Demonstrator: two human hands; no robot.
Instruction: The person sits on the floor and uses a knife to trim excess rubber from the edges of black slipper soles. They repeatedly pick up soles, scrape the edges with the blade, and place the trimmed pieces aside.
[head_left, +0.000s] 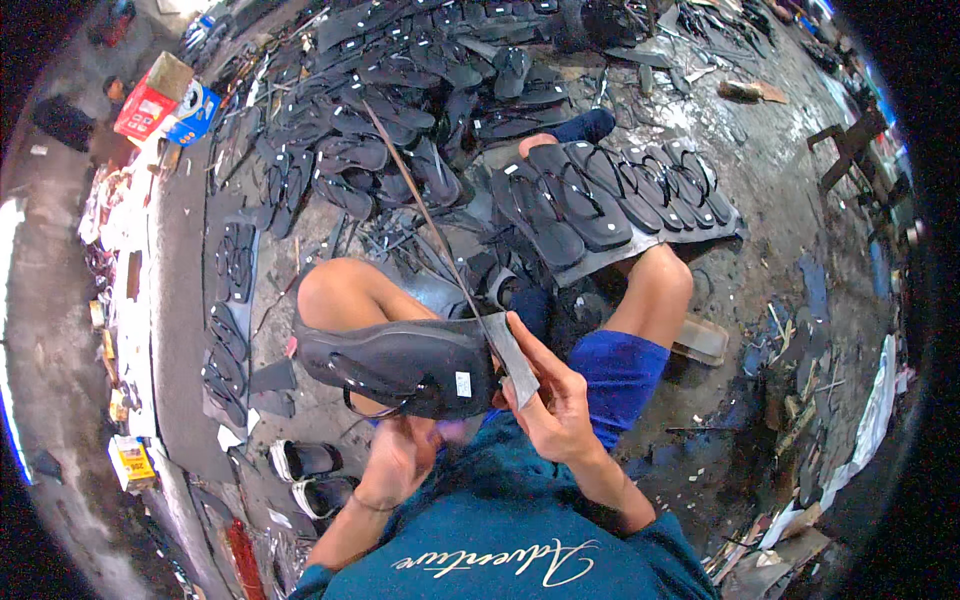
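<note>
A black flip-flop (410, 365) with a small white sticker lies across my left thigh, its thong straps towards me. My left hand (405, 455) is at the sandal's near edge, by the strap; its fingers are smeared by motion and partly hidden. Pinched between thumb and fingers of my right hand (558, 405) is a grey flat piece (515, 360), which looks like rubber, at the sandal's right end. A long thin brownish strip (425, 215) runs from this piece up towards the sandal pile; whether my right hand also grips it I cannot tell.
Beyond my right knee, several black flip-flops (600, 195) lie in a row on a grey sheet (690, 237). A large heap of sandals (400, 110) covers the floor ahead. More pairs (228, 350) stand at left, near worn shoes (305, 460). Scraps litter the right.
</note>
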